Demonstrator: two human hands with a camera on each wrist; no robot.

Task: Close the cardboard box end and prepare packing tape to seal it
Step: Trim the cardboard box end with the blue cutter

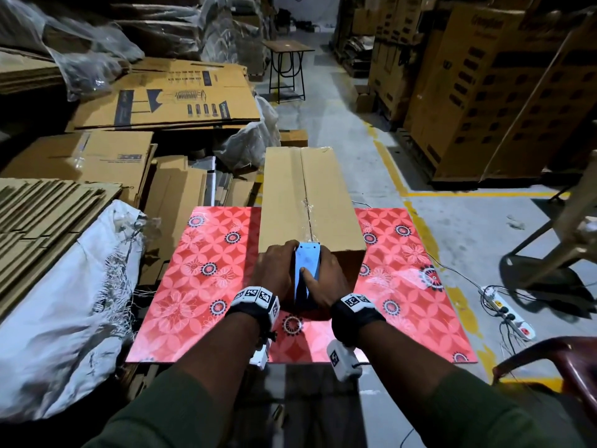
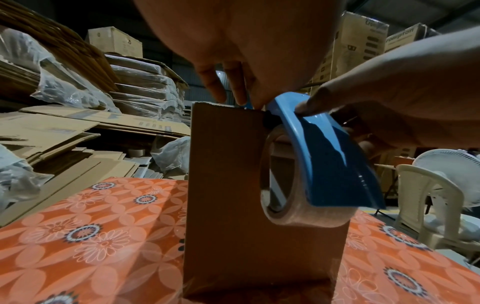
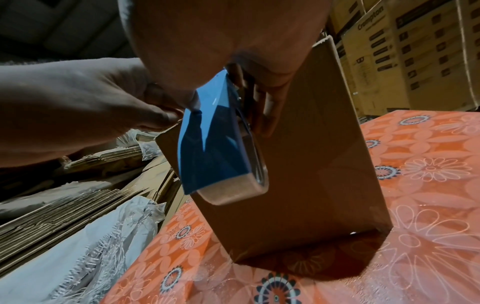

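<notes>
Right hand (image 1: pixel 326 276) is gripping blue plastic tape dispenser (image 1: pixel 305 266), thumb on top. Left hand (image 1: pixel 274 270) is pressing fingertips onto top edge of brown cardboard box (image 1: pixel 307 189).

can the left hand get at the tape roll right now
Probably yes: the left hand rests on the cardboard box beside the blue tape dispenser, and the tape roll hangs just below, its near side uncovered.

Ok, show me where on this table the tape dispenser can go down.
Bare floral tabletop lies left of the cardboard box, out to the white sack, and right of it, out to the edge by the yellow floor line. The middle is crowded: box, tape dispenser, left hand and right hand.
</notes>
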